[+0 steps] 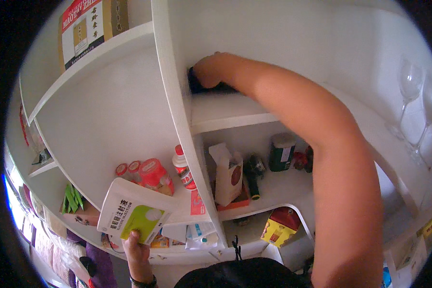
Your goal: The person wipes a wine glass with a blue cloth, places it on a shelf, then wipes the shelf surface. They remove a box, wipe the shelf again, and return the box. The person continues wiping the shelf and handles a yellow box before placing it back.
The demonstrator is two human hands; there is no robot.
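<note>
My left hand (136,248) grips the lower edge of a white and green glucose injection box (136,212), held tilted in front of the shelves. My right arm reaches up across the view to an upper shelf. There my right hand (209,70) rests on a dark, flat-lying item (219,88) beside the upright divider. Its fingertips are hidden, so whether it grips the item does not show. Behind the box stand a clear jar with a pink-red lid (156,176) and smaller red-lidded jars (134,167). A white bottle with a red cap (183,169) stands to their right.
A white upright divider (172,108) separates the shelves. Below my right forearm are an open paper bag (228,176), a black flashlight (252,180) and a dark green can (282,153). A yellow and red box (280,226) sits lower. Stemmed glasses (410,82) stand at far right.
</note>
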